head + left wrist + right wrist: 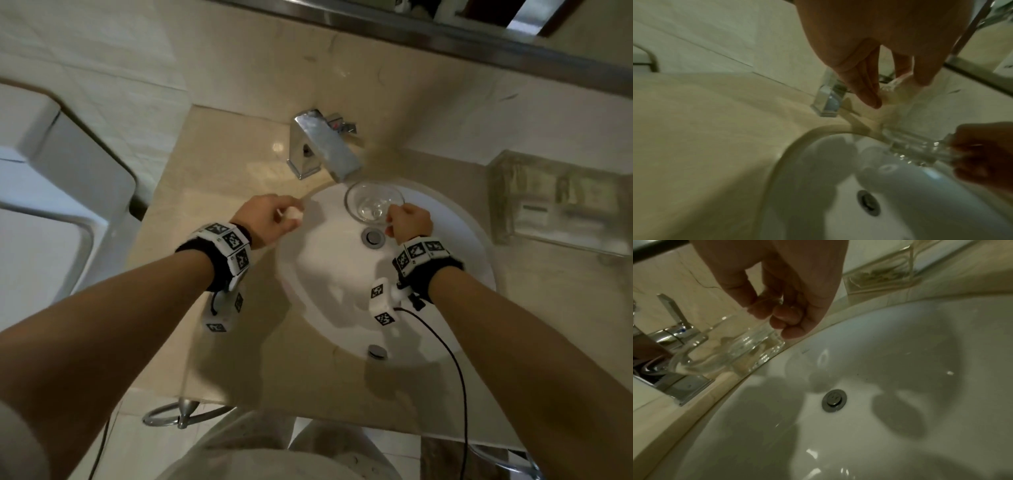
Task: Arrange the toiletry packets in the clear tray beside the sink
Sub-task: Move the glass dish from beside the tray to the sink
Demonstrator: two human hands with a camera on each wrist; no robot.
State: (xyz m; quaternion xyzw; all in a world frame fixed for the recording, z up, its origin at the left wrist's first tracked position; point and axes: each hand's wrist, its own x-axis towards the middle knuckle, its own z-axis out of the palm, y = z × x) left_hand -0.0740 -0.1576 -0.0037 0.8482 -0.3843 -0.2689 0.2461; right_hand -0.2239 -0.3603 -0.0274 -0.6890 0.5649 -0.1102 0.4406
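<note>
The clear tray stands on the counter right of the sink, with several pale toiletry packets lying in it; it shows again at the top of the right wrist view. My left hand pinches a small white packet over the sink's left rim; in the left wrist view the packet looks crinkly between thumb and fingers. My right hand grips a clear glass dish by its edge, under the faucet spout. The dish is tilted over the basin.
A chrome faucet stands behind the white basin, whose drain lies just below the dish. A toilet is at the left. A towel ring hangs below the counter's front edge. A mirror frame runs along the back.
</note>
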